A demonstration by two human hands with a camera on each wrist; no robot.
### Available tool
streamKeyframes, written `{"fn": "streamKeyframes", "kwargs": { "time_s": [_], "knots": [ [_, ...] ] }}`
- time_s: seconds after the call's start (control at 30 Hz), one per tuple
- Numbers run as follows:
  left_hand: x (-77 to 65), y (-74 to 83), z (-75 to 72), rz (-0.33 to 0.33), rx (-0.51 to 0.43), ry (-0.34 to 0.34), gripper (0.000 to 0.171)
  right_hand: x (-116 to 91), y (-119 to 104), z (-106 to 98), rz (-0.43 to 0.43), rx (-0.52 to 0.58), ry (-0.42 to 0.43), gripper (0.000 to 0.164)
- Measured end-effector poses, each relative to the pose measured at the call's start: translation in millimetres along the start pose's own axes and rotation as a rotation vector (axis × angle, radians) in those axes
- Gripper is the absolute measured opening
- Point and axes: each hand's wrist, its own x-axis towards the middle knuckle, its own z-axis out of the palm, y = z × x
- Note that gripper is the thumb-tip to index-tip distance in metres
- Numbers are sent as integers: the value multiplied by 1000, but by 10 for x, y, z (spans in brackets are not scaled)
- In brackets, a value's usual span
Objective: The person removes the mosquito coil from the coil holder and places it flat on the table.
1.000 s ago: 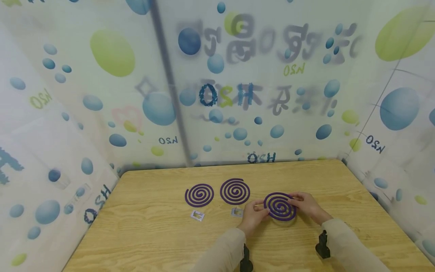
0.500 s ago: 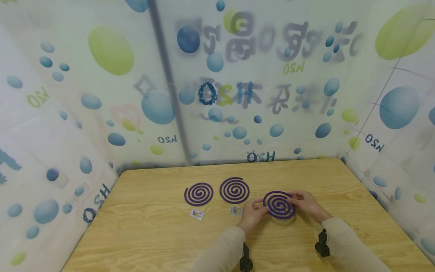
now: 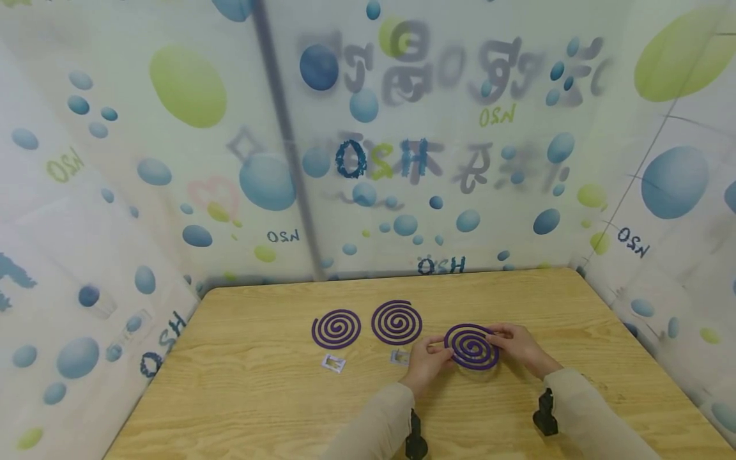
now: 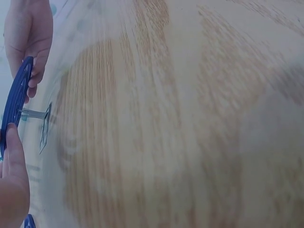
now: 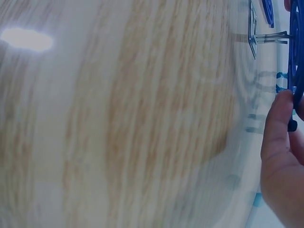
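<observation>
Both hands hold a dark purple mosquito coil (image 3: 473, 347) by opposite edges, near level, above the right half of the table. My left hand (image 3: 426, 365) pinches its left rim, and the thumb (image 4: 14, 145) shows along the edge in the left wrist view. On the far right rim, my right hand (image 3: 520, 349) pinches with thumb and fingers. Under the coil is a small metal coil stand (image 4: 46, 126); its upright prong meets the coil's middle, and its flat base is close over the tabletop. In the head view the coil hides this stand.
Two more purple coils, one at left (image 3: 337, 329) and one in the middle (image 3: 397, 323), lie flat on the wooden table (image 3: 259, 396). In front of them lie two small metal stands, one left (image 3: 325, 363) and one (image 3: 397, 357) beside my left hand. A patterned curtain (image 3: 368, 243) hangs behind.
The coil has shifted very slightly left between my hands. Both hands keep their grip and stay almost in place.
</observation>
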Motion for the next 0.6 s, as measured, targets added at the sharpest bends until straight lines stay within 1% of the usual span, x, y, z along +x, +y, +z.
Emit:
{"fn": "streamKeyframes", "kwargs": {
  "time_s": [0.13,0.27,0.37,0.5,0.6],
  "knots": [
    [-12,17,0,14,10,-2,35,-3,-23,-11,-9,4,-1,40],
    [-7,43,2,17,-1,2,37,8,-44,-33,-27,1,7,41],
    [10,64,-4,32,21,12,36,27,-58,-48,-36,26,13,41],
    [33,102,-19,71,81,35,35,54,-88,-66,-53,60,17,41],
    [45,136,-27,77,86,46,34,70,-121,-77,-58,77,16,41]
  ]
}}
